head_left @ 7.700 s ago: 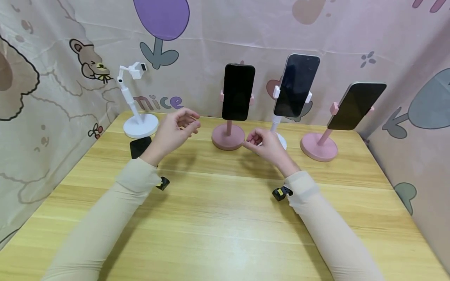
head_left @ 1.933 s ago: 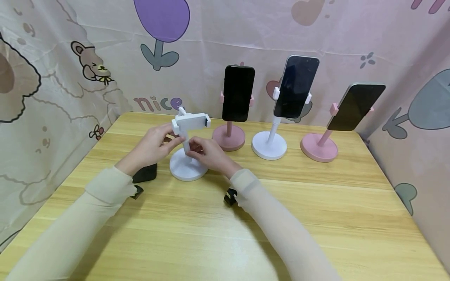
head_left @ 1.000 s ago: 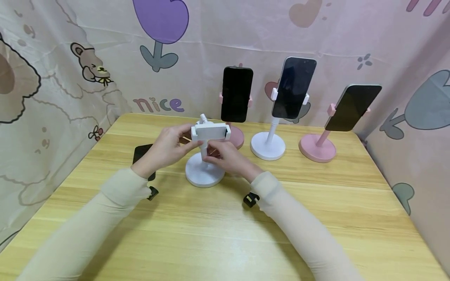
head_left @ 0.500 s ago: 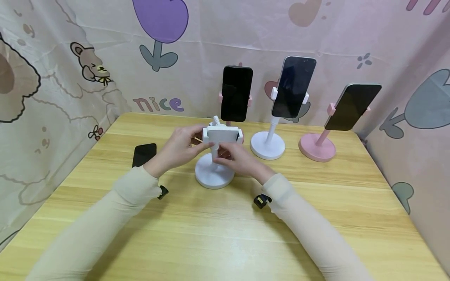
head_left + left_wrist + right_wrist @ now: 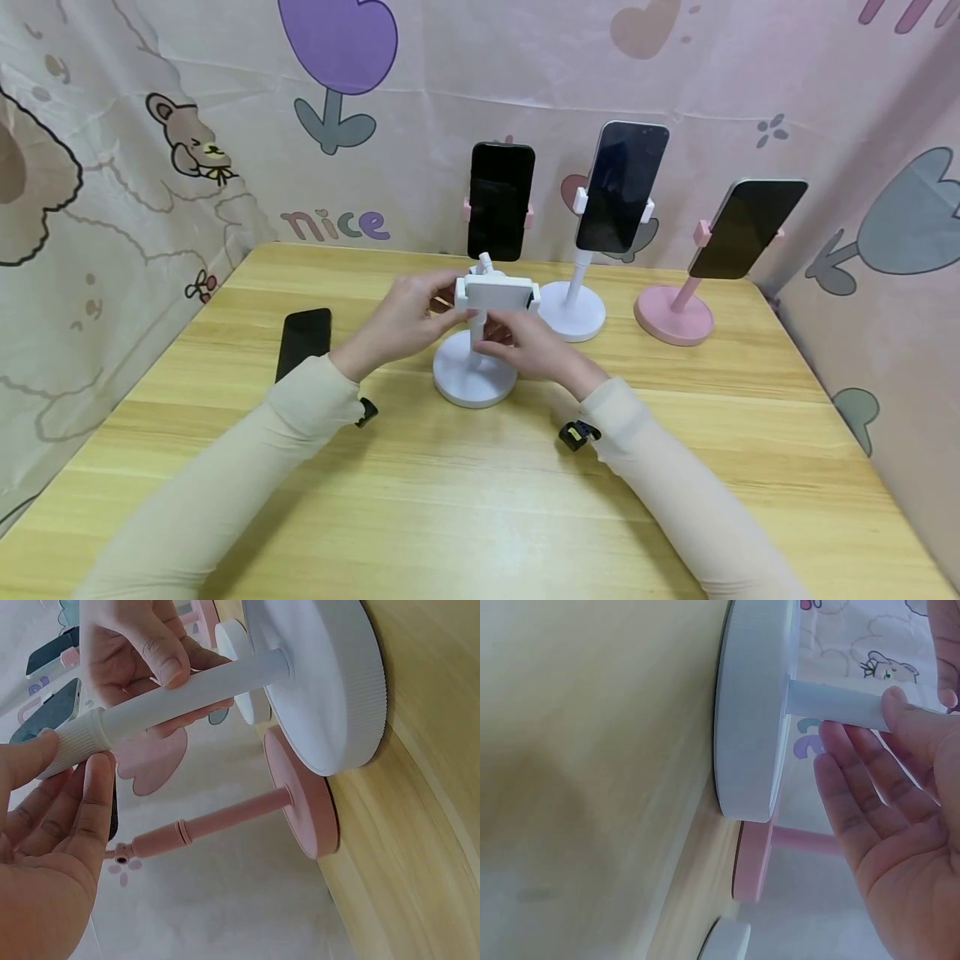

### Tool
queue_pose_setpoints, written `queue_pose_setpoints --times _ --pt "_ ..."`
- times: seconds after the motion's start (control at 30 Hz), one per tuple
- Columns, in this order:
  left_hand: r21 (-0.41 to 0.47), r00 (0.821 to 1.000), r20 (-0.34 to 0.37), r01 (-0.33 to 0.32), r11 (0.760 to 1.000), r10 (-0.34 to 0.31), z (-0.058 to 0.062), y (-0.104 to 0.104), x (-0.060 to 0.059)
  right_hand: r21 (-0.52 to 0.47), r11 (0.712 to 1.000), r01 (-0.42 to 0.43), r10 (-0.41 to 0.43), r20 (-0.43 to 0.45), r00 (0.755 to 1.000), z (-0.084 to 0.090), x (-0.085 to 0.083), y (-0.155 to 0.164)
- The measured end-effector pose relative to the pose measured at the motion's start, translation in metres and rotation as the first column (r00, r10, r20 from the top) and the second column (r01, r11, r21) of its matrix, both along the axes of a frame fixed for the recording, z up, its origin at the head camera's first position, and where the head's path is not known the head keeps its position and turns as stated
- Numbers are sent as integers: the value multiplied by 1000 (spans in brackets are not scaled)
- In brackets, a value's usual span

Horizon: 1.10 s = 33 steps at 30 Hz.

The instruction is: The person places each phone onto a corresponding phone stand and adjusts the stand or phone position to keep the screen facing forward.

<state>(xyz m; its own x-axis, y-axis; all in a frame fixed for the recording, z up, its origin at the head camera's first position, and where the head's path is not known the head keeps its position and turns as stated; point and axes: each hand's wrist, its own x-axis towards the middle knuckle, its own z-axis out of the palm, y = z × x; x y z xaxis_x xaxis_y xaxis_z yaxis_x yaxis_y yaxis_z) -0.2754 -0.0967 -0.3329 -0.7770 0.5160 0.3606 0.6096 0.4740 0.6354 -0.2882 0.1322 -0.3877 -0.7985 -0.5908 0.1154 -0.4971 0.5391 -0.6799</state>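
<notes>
The white phone stand point(image 5: 477, 367), set at the table's point(image 5: 450, 517) middle, was pinched at its pole by the right hand point(image 5: 525, 346) and apparently at its ribbed collar by the left hand point(image 5: 401, 321), so the base was best kept flat while the empty clamp point(image 5: 497, 293) was adjusted.

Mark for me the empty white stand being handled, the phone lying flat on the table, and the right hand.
empty white stand point(image 5: 474, 385), head view, on its round base.
phone lying flat point(image 5: 303, 342), head view, middle of its dark screen.
right hand point(image 5: 534, 352), head view, back of the hand by the pole.
</notes>
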Motion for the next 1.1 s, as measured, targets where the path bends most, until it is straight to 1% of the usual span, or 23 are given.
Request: queue_pose_setpoints --times 0.13,0.3,0.43,0.57,0.83,1.1 --pt "-5 1000 -5 16 1000 -16 0 7 0 3 1000 4 -3 -15 1000 0 2 8" --pt "8 999 -4 44 999 -44 -1 17 -1 15 1000 19 -18 -37 999 2 7 17" --pt "13 999 6 50 999 -50 -2 24 -1 28 999 37 -36 -33 999 3 10 25" --pt "12 999 11 50 999 -50 -2 30 -1 21 999 39 -39 -24 999 3 11 31" --pt "20 998 17 60 998 -61 -2 36 0 3 999 34 -34 -16 999 0 11 37" --pt "15 998 18 54 998 -54 -3 36 -1 -2 999 33 -33 -11 999 1 11 38"
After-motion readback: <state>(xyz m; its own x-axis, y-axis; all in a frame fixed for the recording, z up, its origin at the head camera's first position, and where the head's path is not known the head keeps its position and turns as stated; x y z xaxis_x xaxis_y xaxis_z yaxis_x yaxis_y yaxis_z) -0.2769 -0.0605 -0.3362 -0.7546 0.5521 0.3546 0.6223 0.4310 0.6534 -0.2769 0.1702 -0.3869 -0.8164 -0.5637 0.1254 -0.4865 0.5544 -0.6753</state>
